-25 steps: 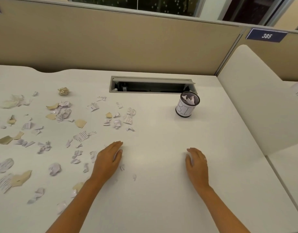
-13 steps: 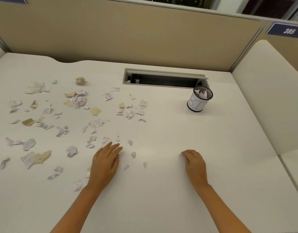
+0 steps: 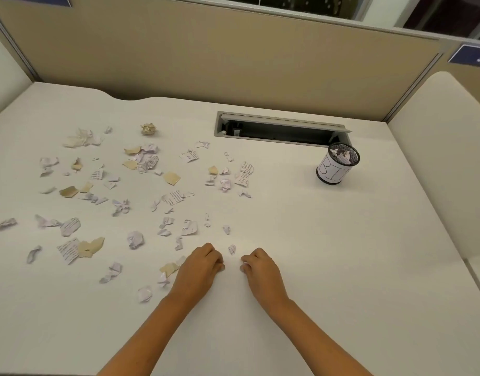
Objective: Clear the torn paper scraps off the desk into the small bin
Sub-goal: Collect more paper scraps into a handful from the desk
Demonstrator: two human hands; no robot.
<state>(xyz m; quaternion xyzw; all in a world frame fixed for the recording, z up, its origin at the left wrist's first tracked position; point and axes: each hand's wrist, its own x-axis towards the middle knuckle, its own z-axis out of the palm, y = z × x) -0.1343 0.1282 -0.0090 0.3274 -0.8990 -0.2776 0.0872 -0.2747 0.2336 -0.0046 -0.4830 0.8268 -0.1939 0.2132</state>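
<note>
Torn white and tan paper scraps (image 3: 174,198) lie scattered over the left half of the white desk (image 3: 355,267). The small mesh bin (image 3: 331,173), wrapped in a hand-lettered label and holding some scraps, stands at the back right. My left hand (image 3: 199,268) and my right hand (image 3: 262,271) rest close together near the front middle, both with fingers curled down onto the desk. A bit of white paper shows at the fingertips of each hand. One small scrap (image 3: 232,249) lies loose between them.
An open cable tray slot (image 3: 279,131) is sunk into the desk behind the bin. A tan partition wall (image 3: 233,63) closes the back, and a white side panel (image 3: 445,158) rises on the right. A crumpled tan ball (image 3: 148,129) sits far back left.
Both hands have moved toward each other and their fingers have curled in. The small scraps that lay beside my left hand are gone from view except one. The view shifted left.
</note>
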